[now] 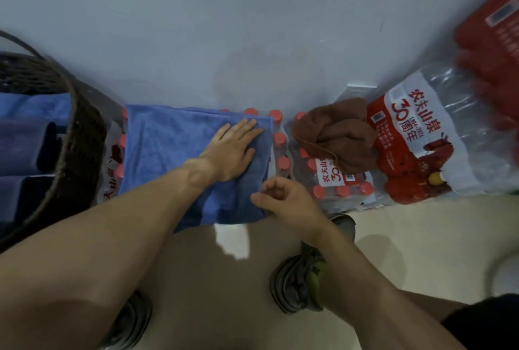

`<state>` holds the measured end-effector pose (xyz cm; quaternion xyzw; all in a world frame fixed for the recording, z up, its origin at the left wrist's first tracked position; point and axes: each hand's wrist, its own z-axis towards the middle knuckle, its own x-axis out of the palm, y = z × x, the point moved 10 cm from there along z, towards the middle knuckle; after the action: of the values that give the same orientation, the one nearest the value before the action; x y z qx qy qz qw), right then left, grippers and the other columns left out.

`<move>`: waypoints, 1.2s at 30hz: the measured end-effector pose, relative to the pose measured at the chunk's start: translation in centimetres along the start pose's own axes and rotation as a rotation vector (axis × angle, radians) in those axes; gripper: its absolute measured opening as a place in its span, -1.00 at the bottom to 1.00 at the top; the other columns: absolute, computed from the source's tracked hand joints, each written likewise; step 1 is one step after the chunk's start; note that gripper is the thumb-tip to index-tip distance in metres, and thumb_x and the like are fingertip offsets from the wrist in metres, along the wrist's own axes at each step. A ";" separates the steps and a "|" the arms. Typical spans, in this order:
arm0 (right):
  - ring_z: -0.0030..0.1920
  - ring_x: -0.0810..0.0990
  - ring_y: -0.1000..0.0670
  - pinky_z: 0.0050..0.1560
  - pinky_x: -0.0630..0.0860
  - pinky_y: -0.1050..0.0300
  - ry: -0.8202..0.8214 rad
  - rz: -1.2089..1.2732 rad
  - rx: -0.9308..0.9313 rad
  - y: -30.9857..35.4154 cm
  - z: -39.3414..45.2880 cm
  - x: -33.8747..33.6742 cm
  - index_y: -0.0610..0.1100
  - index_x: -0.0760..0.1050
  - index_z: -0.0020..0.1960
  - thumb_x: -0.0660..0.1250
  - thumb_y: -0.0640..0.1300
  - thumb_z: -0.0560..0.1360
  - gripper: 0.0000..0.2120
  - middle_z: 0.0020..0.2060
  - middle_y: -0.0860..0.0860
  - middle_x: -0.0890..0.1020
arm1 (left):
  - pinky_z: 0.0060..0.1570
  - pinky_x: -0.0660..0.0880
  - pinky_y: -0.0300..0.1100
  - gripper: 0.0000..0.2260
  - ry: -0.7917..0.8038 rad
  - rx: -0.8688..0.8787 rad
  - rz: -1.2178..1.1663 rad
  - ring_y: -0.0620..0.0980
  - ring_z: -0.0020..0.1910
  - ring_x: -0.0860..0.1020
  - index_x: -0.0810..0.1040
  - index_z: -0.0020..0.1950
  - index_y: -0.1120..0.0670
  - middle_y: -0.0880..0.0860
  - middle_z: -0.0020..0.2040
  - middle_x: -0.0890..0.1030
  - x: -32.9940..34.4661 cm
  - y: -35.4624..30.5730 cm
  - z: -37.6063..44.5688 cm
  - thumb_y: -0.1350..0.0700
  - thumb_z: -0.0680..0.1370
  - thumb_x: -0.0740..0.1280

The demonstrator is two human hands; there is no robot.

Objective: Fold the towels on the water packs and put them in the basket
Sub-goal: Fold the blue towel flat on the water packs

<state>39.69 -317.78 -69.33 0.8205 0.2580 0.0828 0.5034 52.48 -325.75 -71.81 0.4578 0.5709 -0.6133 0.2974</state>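
A blue towel (168,153) lies folded flat over a water pack (279,150) with red caps against the wall. My left hand (233,150) rests flat on the towel's right half, fingers straight. My right hand (283,203) hovers at the towel's near right corner with fingers loosely curled; it grips nothing that I can see. A brown towel (337,136) lies crumpled on the water pack (337,181) to the right. The dark woven basket (81,136) stands at the left with folded blue and dark towels (31,130) inside.
A large red-and-white water pack (427,136) leans at the right, with another red pack (494,40) above it. The pale wall runs behind everything. My shoes (303,282) stand on the beige floor just in front of the packs.
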 end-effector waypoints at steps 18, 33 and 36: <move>-0.27 0.55 0.19 -0.26 0.48 0.33 -0.285 -0.215 -0.240 1.8 -3.3 0.4 0.00 0.56 0.18 0.32 -0.29 0.44 -0.64 -0.29 0.28 0.58 | 0.52 -0.12 0.00 -0.51 -0.009 0.004 -0.025 -0.07 0.58 -0.01 0.12 0.59 -0.01 -0.03 0.61 0.07 0.7 0.5 0.5 0.04 0.65 0.10; -0.60 0.42 0.05 -0.53 0.36 0.28 0.191 -0.342 0.533 -7.5 -6.1 0.7 -0.05 0.51 -0.38 0.59 0.08 0.28 -0.68 -0.58 0.06 0.49 | 0.52 -0.12 0.00 -0.51 0.023 0.011 -0.027 -0.05 0.58 0.00 0.12 0.59 0.00 -0.01 0.61 0.06 0.2 0.2 0.3 0.03 0.65 0.11; -0.54 0.34 0.03 -0.48 0.33 0.24 0.159 -0.384 0.690 -9.2 -6.8 -0.7 -0.08 0.46 -0.29 0.54 0.25 0.26 -0.56 -0.53 0.03 0.41 | 0.53 -0.12 0.00 -0.51 0.023 0.009 -0.020 -0.05 0.59 -0.01 0.11 0.59 0.01 -0.01 0.61 0.06 0.1 0.0 0.2 0.03 0.65 0.10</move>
<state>33.27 -309.52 -73.97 0.8692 0.4576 -0.0412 0.1831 52.38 -325.95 -71.96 0.4604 0.5762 -0.6134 0.2826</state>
